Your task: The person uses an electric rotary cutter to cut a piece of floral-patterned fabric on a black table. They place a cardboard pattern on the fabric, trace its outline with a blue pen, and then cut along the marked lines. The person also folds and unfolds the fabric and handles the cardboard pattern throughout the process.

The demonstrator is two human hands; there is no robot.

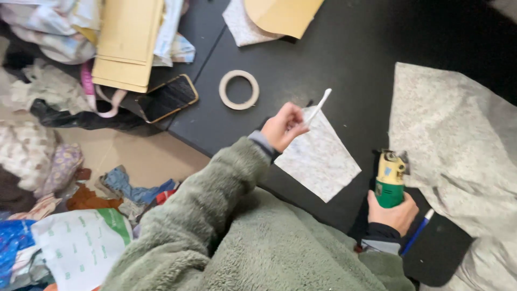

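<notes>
A dark desk [334, 59] fills the view, with heaps of cloth scraps on the floor to its left. Nearest, the right hand [393, 211] has its fingers wrapped around a green and yellow electric cutter [389, 180], which stands beside a large grey fabric sheet [458, 145]. A blue pen [417, 231] lies by that wrist. Further out, the left hand [283, 126] pinches a cut grey fabric piece [320, 159] together with a thin white strip [320, 105]. To work cleanly, I would judge the piece wants holding taut and clear of the blade. Beyond lie a tape roll [238, 89] and a phone [167, 98].
</notes>
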